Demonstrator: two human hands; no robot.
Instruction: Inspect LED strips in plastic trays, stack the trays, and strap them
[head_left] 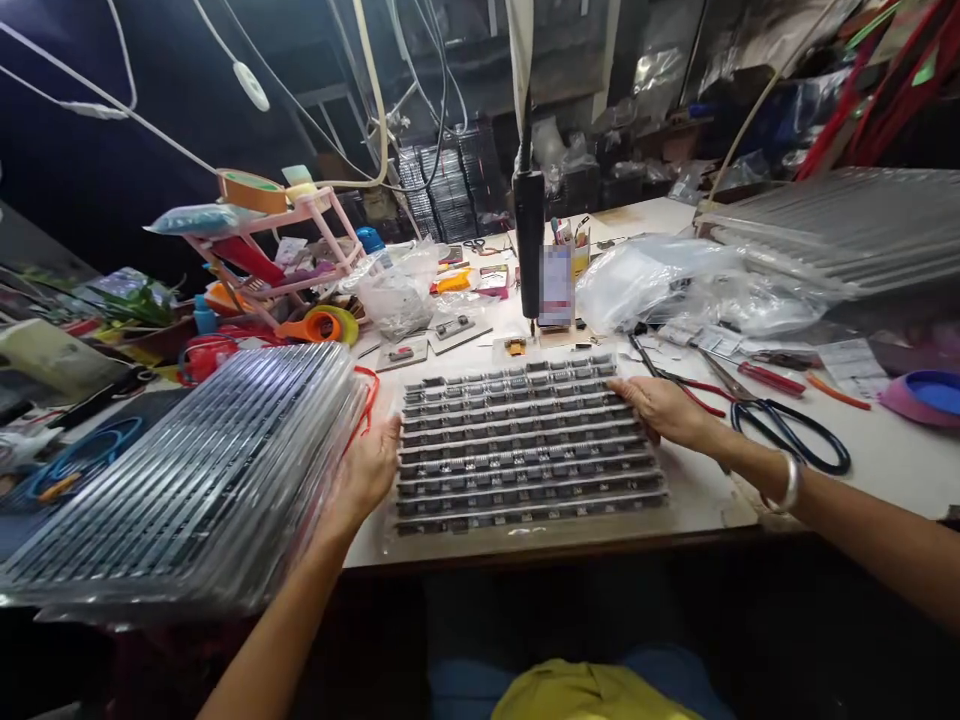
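Observation:
A clear plastic tray (pixel 525 440) with several rows of small dark components lies flat on the white table (pixel 885 450) in front of me. My left hand (pixel 369 470) grips the tray's left edge, fingers curled on it. My right hand (pixel 664 408) holds its right edge, a bangle on that wrist. A tall stack of similar clear trays (pixel 187 490) rests just left of my left hand.
An electric screwdriver (pixel 529 240) hangs over the table behind the tray. Black-handled scissors (pixel 787 430) and red-handled tools (pixel 769 378) lie right of my right hand. Plastic bags (pixel 675 280), another tray stack (pixel 832 230) and a pink rack (pixel 270 250) crowd the back.

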